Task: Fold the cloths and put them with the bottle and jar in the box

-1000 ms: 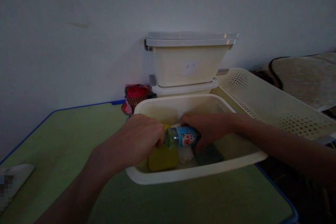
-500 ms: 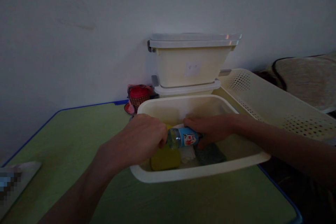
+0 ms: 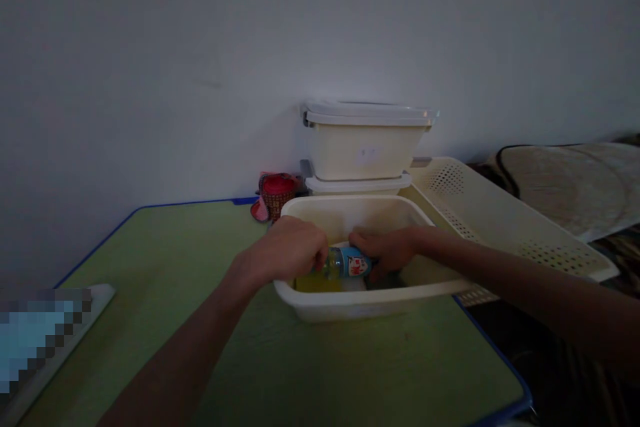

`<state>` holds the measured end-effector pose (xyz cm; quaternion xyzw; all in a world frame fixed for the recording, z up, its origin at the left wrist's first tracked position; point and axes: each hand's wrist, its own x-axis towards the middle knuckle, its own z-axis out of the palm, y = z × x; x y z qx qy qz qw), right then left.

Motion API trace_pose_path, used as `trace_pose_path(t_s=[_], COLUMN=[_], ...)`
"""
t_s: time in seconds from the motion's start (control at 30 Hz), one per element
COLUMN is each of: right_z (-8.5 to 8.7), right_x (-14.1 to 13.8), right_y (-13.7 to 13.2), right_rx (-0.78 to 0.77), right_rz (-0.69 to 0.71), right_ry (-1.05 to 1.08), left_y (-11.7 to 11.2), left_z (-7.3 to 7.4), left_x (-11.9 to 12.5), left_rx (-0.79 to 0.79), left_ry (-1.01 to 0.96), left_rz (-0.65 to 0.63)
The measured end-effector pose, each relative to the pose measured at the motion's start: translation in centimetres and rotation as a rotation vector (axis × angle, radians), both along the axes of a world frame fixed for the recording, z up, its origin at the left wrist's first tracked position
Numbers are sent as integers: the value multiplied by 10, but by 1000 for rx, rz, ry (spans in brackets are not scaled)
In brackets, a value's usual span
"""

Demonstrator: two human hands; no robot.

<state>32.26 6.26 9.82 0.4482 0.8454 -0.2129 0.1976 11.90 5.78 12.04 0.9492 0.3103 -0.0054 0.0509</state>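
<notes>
A clear plastic bottle with a blue label (image 3: 354,263) lies sideways over the cream bin (image 3: 355,293). Closed around its left end is my left hand (image 3: 297,247), above the bin's left rim. My right hand (image 3: 393,250) grips the other end, inside the bin, thumb along the top. Below the bottle, a yellow thing (image 3: 317,282) and a dark greenish thing (image 3: 387,280) lie on the bin's floor, with something white between them; all are partly hidden.
Behind the bin stand two stacked lidded boxes (image 3: 367,150). A red-and-brown small basket (image 3: 279,195) sits to their left. On the right lies a long perforated cream basket (image 3: 493,213), partly past the green table's edge (image 3: 495,353). A blurred-out flat object (image 3: 95,300) lies at left.
The view has tilted up and pulled back, so the bin and boxes look smaller and lower-set. Both hands still hold the bottle, which has barely moved relative to the bin.
</notes>
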Motion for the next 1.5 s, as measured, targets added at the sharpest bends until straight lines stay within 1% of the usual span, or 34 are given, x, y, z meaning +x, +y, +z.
trace_pose_path(t_s=[0.07,0.13,0.27,0.33,0.4,0.43,0.47,0.5,0.57,0.6,0.63,0.67,0.7,0.73,0.8,0.87,0.9,1.0,1.1,1.17,1.33,1.5], right_z=[1,3,11,21,37,47,58,68,88,97,103,108,111,112,109,102,99,92,89,87,81,81], right_x=[-1,-2,-4,-2,4,8,13,19,34,41,49,56,62,67,74,77,77,80,85,88,88,88], right_y=[-1,-4,-19,-27,-31,-32,-31,-29,-21,-16,-9,-2,6,13,27,37,41,49,55,60,71,74], right_rx=[-6,21,182,233,271,325,394,510,823,987,1137,1245,1299,1310,1237,1101,1080,1071,1064,1061,1095,1137], right_rz=[-5,-5,-10,-3,15,10,-18,-83,-258,-345,-439,-527,-602,-656,-728,-757,-760,-767,-783,-788,-803,-771], right_ry=[-13,-37,-64,-8,78,179,273,350,489,556,619,664,686,682,657,695,703,731,769,796,873,987], left_y=[-1,-1,-2,-1,3,5,8,12,23,30,38,47,56,65,81,91,94,96,94,92,93,97], left_z=[2,3,2,-1,-2,-2,0,3,14,22,30,39,47,54,63,67,67,64,63,64,72,73], left_x=[0,0,-1,-2,-4,-5,-5,-6,-4,-2,0,3,7,10,17,24,27,33,36,37,44,49], left_rx=[1,5,19,16,31,57,92,133,205,244,303,348,371,371,308,215,170,97,96,93,59,40], left_ry=[-3,-5,-64,-122,-202,-256,-322,-405,-615,-738,-866,-974,-1043,-1081,-1072,-1030,-1015,-1011,-1026,-1044,-1102,-1143], left_rz=[-7,-4,-5,-19,-25,-16,0,25,91,147,231,298,344,385,423,407,397,406,433,450,537,546])
